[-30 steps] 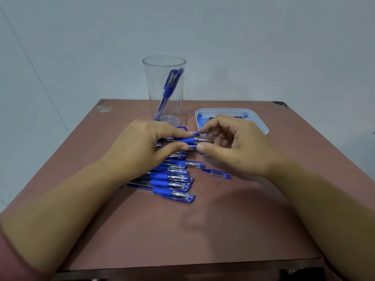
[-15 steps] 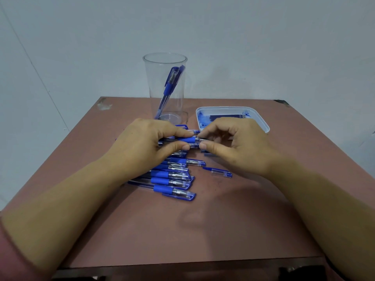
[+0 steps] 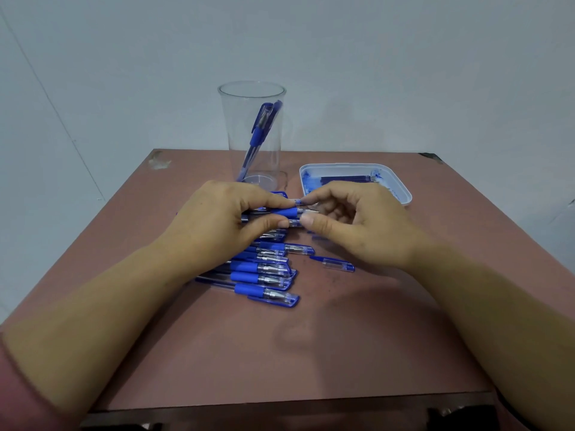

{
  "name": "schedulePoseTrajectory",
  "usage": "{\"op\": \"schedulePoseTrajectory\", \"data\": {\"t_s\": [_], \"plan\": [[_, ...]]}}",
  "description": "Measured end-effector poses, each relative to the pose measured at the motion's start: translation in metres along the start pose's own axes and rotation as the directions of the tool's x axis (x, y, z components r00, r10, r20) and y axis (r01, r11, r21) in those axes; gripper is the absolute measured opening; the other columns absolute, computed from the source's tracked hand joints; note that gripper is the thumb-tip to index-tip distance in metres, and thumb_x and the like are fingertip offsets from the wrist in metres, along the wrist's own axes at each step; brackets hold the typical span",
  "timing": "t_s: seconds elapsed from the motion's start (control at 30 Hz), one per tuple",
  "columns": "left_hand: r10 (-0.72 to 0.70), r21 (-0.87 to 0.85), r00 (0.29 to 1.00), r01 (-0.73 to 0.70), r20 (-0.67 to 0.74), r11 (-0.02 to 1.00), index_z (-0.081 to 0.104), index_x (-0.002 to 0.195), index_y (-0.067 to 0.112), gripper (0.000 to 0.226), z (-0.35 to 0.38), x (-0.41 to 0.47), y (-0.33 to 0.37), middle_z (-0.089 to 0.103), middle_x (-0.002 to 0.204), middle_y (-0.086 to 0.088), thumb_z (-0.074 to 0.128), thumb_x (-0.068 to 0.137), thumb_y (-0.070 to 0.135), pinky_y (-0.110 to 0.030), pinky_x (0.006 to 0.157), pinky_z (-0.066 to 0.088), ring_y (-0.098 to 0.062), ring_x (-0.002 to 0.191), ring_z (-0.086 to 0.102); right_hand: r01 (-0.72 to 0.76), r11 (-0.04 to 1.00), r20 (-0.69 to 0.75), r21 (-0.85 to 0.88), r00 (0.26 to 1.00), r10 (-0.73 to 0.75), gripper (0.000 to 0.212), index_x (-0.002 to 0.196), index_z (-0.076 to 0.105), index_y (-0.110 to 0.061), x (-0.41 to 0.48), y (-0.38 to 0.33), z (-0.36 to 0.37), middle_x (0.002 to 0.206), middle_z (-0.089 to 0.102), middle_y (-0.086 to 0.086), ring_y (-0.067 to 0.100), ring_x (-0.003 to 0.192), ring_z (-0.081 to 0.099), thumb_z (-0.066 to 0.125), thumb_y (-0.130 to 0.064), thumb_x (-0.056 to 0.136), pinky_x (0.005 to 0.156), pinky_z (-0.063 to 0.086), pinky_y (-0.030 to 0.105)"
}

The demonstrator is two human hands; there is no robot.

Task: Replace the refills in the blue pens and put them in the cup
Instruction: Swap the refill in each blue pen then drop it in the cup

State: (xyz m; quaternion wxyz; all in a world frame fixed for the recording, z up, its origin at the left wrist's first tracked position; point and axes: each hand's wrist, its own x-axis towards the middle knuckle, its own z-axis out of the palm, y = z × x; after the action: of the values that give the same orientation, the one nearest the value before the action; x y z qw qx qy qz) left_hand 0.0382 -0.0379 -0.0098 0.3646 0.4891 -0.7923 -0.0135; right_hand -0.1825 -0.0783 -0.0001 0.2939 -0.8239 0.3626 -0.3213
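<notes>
- Blue pen lies level and crosswise just in front of the cup, held between both hands over the far end of a pile of pens.
- Left hand pinches the pen at its blue rubber grip, forefinger above and thumb below. The barrel runs back under the palm, where it is hidden.
- Right hand pinches the tip end of the same pen between thumb and forefinger. Its other fingers are loosely curled and hold nothing.
- The cup is clear and stands upright at the far side of the brown surface, with one capped pen leaning inside it.
- The pile lies on the surface in front of the cup, the pens side by side with their capped ends pointing right.
- A loose cap lies on the surface in front of the cup and to its right, just beside the pile.
- A white tray stands to the right of the cup. It holds dark blue refills and shows blue ink smears.
</notes>
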Motion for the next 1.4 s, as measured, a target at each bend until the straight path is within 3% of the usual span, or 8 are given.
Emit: {"op": "schedulePoseTrajectory", "data": {"t_s": [0.1,0.23,0.43,0.7,0.9,1.07,1.2,1.4], "plan": [[-0.008,0.006,1.000,0.008,0.001,1.000,0.072,0.111,0.035,0.030,0.000,0.000,-0.001,0.073,0.097,0.016,0.067,0.082,0.043,-0.013,0.074,0.047,0.004,0.093,0.062,-0.013,0.996,0.006,-0.090,1.000,0.013,0.022,0.085,0.072,-0.028,0.002,0.001,0.000,0.073,0.069,-0.002,0.021,0.070,0.063,0.058,-0.044,0.091,0.067,0.054,0.039],[-0.027,0.014,1.000,0.027,0.001,1.000,0.073,0.109,0.034,0.031,0.000,0.000,0.001,0.073,0.097,0.016,0.065,0.082,0.044,-0.011,0.072,0.048,0.003,0.091,0.061,0.015,0.997,-0.023,-0.072,1.000,-0.016,0.011,0.083,0.068,-0.034,0.003,0.000,0.000,0.073,0.068,-0.010,0.001,0.067,0.061,0.071,-0.024,0.087,0.063,0.045,0.011],[-0.077,0.036,0.997,0.077,0.013,0.996,0.072,0.111,0.036,0.029,-0.003,0.002,-0.002,0.071,0.101,0.020,0.068,0.083,0.041,-0.014,0.074,0.046,0.003,0.093,0.061,-0.052,0.998,-0.052,-0.034,0.997,0.051,0.018,0.083,0.066,-0.034,0.002,0.002,-0.015,0.073,0.064,-0.011,-0.002,0.065,0.054,0.073,-0.018,0.084,0.065,0.046,0.010],[-0.084,0.045,0.996,0.083,0.014,0.996,0.073,0.110,0.034,0.028,-0.002,0.002,-0.003,0.069,0.099,0.023,0.071,0.082,0.038,-0.012,0.073,0.043,0.007,0.093,0.057,-0.061,0.914,0.302,-0.401,0.933,0.195,0.016,0.091,0.069,-0.035,-0.005,-0.007,-0.028,0.083,0.067,-0.016,-0.009,0.077,0.058,0.066,-0.020,0.090,0.069,0.043,0.006],[-0.065,0.023,0.997,0.065,0.030,0.998,0.073,0.109,0.035,0.039,0.000,0.001,-0.002,0.073,0.096,0.016,0.058,0.078,0.052,-0.019,0.070,0.047,0.002,0.089,0.060,-0.023,0.912,0.359,-0.410,0.915,0.185,0.021,0.098,0.070,-0.038,-0.004,-0.007,-0.023,0.089,0.067,-0.017,-0.010,0.076,0.056,0.065,-0.018,0.091,0.067,0.042,0.009],[-0.069,0.017,0.997,0.069,0.039,0.997,0.073,0.109,0.036,0.039,0.000,0.000,-0.002,0.073,0.097,0.015,0.057,0.078,0.054,-0.032,0.072,0.054,-0.003,0.084,0.065,0.017,0.952,0.217,-0.306,0.975,0.052,0.019,0.083,0.062,-0.035,-0.007,-0.004,-0.030,0.074,0.059,-0.012,0.004,0.067,0.054,0.069,-0.017,0.083,0.062,0.041,0.013],[-0.049,-0.008,0.998,0.050,0.038,0.999,0.072,0.109,0.036,0.035,0.002,0.000,-0.001,0.073,0.095,0.015,0.059,0.080,0.051,-0.024,0.071,0.053,0.000,0.086,0.063,0.054,0.989,-0.002,-0.137,0.999,-0.054,0.018,0.082,0.059,-0.031,-0.004,-0.003,-0.016,0.073,0.062,-0.016,0.004,0.063,0.055,0.076,-0.026,0.080,0.060,0.045,0.016],[-0.035,0.003,0.999,0.035,0.033,0.999,0.073,0.108,0.035,0.035,0.001,0.000,0.001,0.073,0.096,0.015,0.061,0.079,0.049,-0.025,0.073,0.053,0.000,0.090,0.063,0.018,0.998,0.008,-0.058,1.000,-0.018,0.010,0.080,0.068,-0.030,0.001,-0.003,-0.005,0.069,0.067,-0.009,-0.001,0.060,0.057,0.076,-0.024,0.082,0.059,0.045,0.011]]}}
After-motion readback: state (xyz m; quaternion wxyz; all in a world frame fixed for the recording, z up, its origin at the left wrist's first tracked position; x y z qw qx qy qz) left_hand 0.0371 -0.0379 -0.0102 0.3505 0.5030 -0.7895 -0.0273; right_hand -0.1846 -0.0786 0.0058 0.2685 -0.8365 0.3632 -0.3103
